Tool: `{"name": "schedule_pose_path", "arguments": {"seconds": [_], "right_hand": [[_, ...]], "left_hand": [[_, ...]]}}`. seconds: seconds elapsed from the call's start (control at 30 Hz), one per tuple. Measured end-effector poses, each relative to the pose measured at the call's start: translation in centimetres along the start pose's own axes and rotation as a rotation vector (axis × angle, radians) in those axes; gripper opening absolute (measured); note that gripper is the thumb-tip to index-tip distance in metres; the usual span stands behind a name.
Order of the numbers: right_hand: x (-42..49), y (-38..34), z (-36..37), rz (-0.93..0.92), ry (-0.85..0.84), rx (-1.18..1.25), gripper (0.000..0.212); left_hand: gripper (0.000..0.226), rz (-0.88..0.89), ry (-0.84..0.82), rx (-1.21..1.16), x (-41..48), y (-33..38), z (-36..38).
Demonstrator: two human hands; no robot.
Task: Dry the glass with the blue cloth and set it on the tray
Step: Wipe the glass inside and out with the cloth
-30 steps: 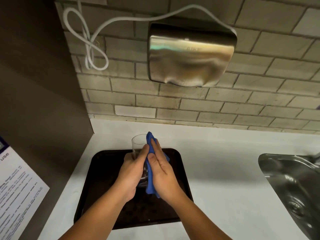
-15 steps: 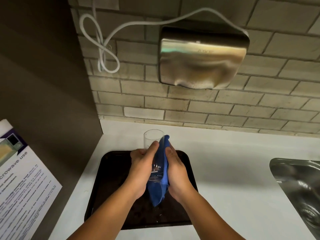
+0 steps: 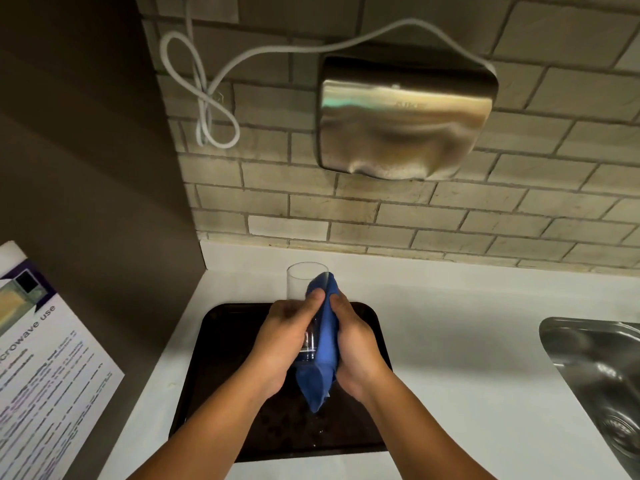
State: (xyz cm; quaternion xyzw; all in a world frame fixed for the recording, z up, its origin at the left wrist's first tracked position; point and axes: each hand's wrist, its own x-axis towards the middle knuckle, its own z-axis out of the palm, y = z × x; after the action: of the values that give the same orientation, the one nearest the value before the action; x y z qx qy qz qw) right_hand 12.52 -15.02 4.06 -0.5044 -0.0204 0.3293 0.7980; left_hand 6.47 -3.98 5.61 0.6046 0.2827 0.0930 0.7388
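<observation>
Glass (image 3: 304, 289): clear tumbler, roughly upright, rim tilted slightly away from the person, held between both hands above the tray, not resting on it. Left hand (image 3: 284, 344) wraps the glass's left side, thumb up near the cloth, fingers closed around the body; lower half of the glass shows between the two hands. Blue cloth (image 3: 323, 341) is pressed against the glass's right side, running from just below the rim down past the base, loose end hanging free below both hands. Right hand (image 3: 353, 344) closed on the cloth, pushing it onto the glass; so left grips glass, right grips cloth, thumbs nearly touching. Cannot tell whether any cloth sits inside the glass. Tray (image 3: 214, 358): dark, rounded corners, lies flat on the white surface (image 3: 450, 341) directly under the hands, small droplets visible on it near the cloth's tip. Right of the right hand, well apart: steel sink (image 3: 595, 375), partly cut by the frame edge. Beyond the hands, on the brick wall: metal hand dryer (image 3: 405, 119) with a white cable (image 3: 207, 109) looped to its left. Left of the left hand: dark side panel with a printed sheet (image 3: 45, 358), text partly readable, "crowave use".
</observation>
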Motion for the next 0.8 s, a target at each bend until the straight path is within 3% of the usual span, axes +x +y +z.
{"name": "schedule_pose_path", "arguments": {"seconds": [0.07, 0.27, 0.37, 0.43, 0.53, 0.63, 0.8], "right_hand": [[0.0, -0.2, -0.2, 0.035, 0.011, 0.007, 0.041], [-0.5, 1.2, 0.1, -0.095, -0.02, -0.087, 0.043], [-0.5, 0.3, -0.4, 0.024, -0.015, 0.065, 0.045], [-0.5, 0.1, -0.8, 0.096, -0.06, 0.082, 0.05], [-0.4, 1.2, -0.7, 0.025, -0.027, -0.03, 0.044], [-0.2, 1.9, -0.7, -0.037, -0.008, -0.028, 0.043], [0.4, 1.1, -1.5, 0.149, 0.028, 0.145, 0.058]], "left_hand": [[0.064, -0.014, 0.014, 0.002, 0.0, 0.3, -0.1], [0.047, -0.019, 0.003, 0.023, 0.0, 0.6, -0.3], [0.037, -0.03, -0.039, -0.042, 0.0, 0.3, -0.3], [0.037, -0.026, 0.029, -0.053, -0.1, 0.2, -0.1], [0.038, -0.034, 0.108, 0.002, -0.1, 0.1, -0.1], [0.043, -0.115, 0.064, -0.05, -0.2, 0.3, -0.2], [0.049, -0.178, -0.022, -0.077, -0.6, 0.0, 0.3]]}}
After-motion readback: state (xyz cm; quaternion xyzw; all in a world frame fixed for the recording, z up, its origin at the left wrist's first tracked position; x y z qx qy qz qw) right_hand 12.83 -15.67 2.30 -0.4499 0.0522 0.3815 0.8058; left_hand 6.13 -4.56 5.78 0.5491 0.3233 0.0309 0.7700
